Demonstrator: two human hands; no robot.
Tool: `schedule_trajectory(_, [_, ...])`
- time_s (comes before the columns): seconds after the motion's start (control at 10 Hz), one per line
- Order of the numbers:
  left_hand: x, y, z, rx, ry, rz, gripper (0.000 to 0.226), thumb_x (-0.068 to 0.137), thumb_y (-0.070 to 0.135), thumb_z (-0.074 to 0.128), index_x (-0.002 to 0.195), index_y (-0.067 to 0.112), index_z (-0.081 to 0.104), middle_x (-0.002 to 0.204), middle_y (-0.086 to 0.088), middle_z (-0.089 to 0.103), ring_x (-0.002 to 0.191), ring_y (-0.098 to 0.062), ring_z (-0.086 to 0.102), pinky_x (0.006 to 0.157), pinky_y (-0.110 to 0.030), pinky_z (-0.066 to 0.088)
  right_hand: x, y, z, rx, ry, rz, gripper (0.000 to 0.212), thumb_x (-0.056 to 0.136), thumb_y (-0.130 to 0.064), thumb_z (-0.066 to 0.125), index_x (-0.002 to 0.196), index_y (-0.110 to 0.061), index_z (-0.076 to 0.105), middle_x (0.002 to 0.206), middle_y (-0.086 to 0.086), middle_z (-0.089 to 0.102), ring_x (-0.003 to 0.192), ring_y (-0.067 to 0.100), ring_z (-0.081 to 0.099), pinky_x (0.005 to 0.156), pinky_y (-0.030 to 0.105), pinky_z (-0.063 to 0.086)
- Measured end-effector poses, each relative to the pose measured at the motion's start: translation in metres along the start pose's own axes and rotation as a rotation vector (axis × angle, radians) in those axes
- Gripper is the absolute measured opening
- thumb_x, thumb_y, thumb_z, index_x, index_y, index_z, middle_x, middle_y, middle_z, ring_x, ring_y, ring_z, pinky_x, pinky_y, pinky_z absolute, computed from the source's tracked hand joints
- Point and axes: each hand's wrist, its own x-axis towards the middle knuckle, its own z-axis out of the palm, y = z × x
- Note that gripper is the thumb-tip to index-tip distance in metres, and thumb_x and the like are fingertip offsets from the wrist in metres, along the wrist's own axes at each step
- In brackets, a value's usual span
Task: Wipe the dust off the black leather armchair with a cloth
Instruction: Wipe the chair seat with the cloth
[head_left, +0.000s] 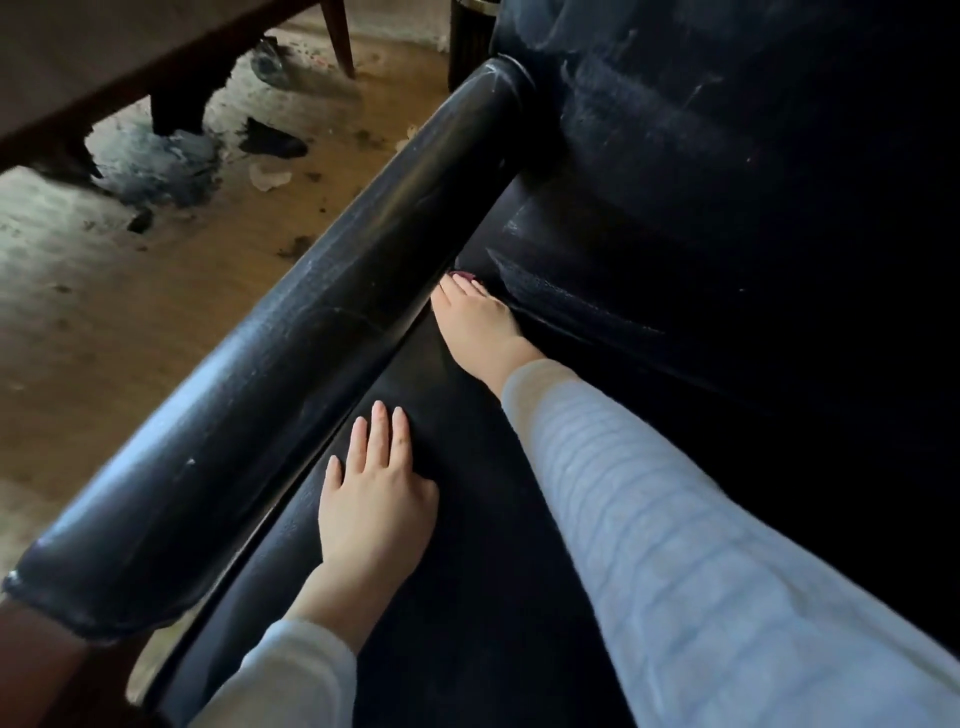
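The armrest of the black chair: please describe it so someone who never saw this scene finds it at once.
The black leather armchair fills the right of the view. Its armrest is the long rounded roll running diagonally from lower left to upper centre, beside the brown floor. Unlike the flat seat under the left hand, it is raised, tubular and dust-streaked.

A worn tan floor, mottled with dark stains, fills the left side and is brightest at the left edge. A low, dark wooden piece of furniture with a beige top stands over it on a tapered brown leg. Dark scraps and a pale crumpled bit lie beneath.
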Motion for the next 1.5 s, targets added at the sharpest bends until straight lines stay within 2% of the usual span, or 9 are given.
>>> schedule_trajectory(0.3, [0.001,-0.007,-0.009,-0.017,-0.048,0.03,0.068,0.096,0.034,0.032,0.153,0.022,-0.003,0.16,0.002,-0.009,0.147,-0.015,-0.006,0.118,-0.034,0.01,-0.08,0.05,-0.005,0.11,-0.054,0.125,0.058,0.097,-0.003,0.035,0.152,-0.01,0.017,0.16,0.004,0.016,0.147,0.014,0.012,0.118,0.026,0.014])
schedule_trajectory(0.5, [0.0,-0.007,-0.015,-0.042,-0.089,0.029,0.067,0.096,0.032,0.034,0.153,0.023,-0.001,0.16,0.004,-0.009,0.147,-0.014,-0.005,0.119,-0.035,0.012,-0.141,0.085,-0.005,0.157,-0.084,0.275,0.059,0.094,0.002,0.034,0.151,-0.014,0.025,0.158,-0.001,0.022,0.146,0.01,0.017,0.115,0.021,0.016])
schedule_trajectory(0.7, [0.0,-0.004,-0.015,-0.079,-0.11,0.006,0.068,0.096,0.028,0.033,0.153,0.024,-0.003,0.16,0.003,-0.011,0.147,-0.016,-0.007,0.118,-0.039,0.009,-0.122,0.065,-0.01,0.269,0.041,0.371,0.055,0.094,0.003,0.035,0.147,-0.007,0.031,0.151,0.009,0.036,0.141,0.022,0.031,0.112,0.024,0.022])
schedule_trajectory(0.8, [0.0,-0.002,-0.008,-0.07,-0.073,-0.005,0.067,0.096,0.029,0.031,0.153,0.023,-0.004,0.16,0.002,-0.012,0.147,-0.016,-0.008,0.118,-0.039,0.008,-0.068,0.022,-0.022,0.394,0.217,0.121,0.055,0.088,0.008,0.04,0.142,0.001,0.039,0.147,0.019,0.04,0.136,0.031,0.039,0.11,0.03,0.03])
schedule_trajectory(0.9, [0.0,-0.003,-0.003,-0.046,-0.044,0.002,0.067,0.097,0.032,0.029,0.152,0.023,-0.007,0.159,0.001,-0.014,0.147,-0.016,-0.011,0.119,-0.038,0.006,-0.018,-0.01,-0.032,0.199,0.241,-0.041,0.045,0.094,-0.002,0.035,0.137,0.004,0.045,0.143,0.021,0.044,0.134,0.03,0.041,0.109,0.033,0.033])
schedule_trajectory(1.0, [-0.001,-0.002,-0.002,-0.017,-0.028,0.004,0.067,0.097,0.033,0.029,0.152,0.023,-0.007,0.159,0.0,-0.015,0.147,-0.017,-0.011,0.119,-0.037,0.006,-0.001,-0.009,-0.012,0.05,-0.026,0.074,0.047,0.1,-0.008,0.031,0.147,-0.006,0.027,0.154,0.012,0.027,0.142,0.025,0.026,0.118,0.038,0.015])
schedule_trajectory(1.1, [-0.001,-0.002,0.0,-0.014,-0.02,0.0,0.067,0.096,0.033,0.029,0.152,0.022,-0.007,0.159,0.0,-0.015,0.147,-0.017,-0.011,0.118,-0.038,0.004,0.01,-0.01,-0.004,-0.043,-0.096,0.133,0.048,0.101,-0.012,0.03,0.148,-0.007,0.025,0.156,0.011,0.023,0.142,0.027,0.024,0.118,0.043,0.013])
schedule_trajectory(1.2, [-0.001,-0.001,0.0,-0.016,-0.025,0.0,0.067,0.096,0.033,0.029,0.152,0.022,-0.007,0.159,0.0,-0.015,0.147,-0.017,-0.011,0.118,-0.038,0.004,0.015,-0.013,-0.007,-0.117,-0.105,0.164,0.044,0.101,-0.013,0.031,0.145,-0.005,0.031,0.152,0.014,0.029,0.137,0.029,0.033,0.115,0.042,0.019])
schedule_trajectory(1.5, [-0.003,-0.005,-0.006,-0.047,-0.021,0.026,0.066,0.097,0.032,0.03,0.152,0.024,-0.006,0.159,0.002,-0.013,0.147,-0.016,-0.01,0.119,-0.036,0.004,0.001,0.005,-0.009,-0.169,-0.109,0.113,0.047,0.101,-0.011,0.03,0.146,-0.001,0.024,0.151,0.014,0.032,0.138,0.024,0.034,0.117,0.033,0.016])
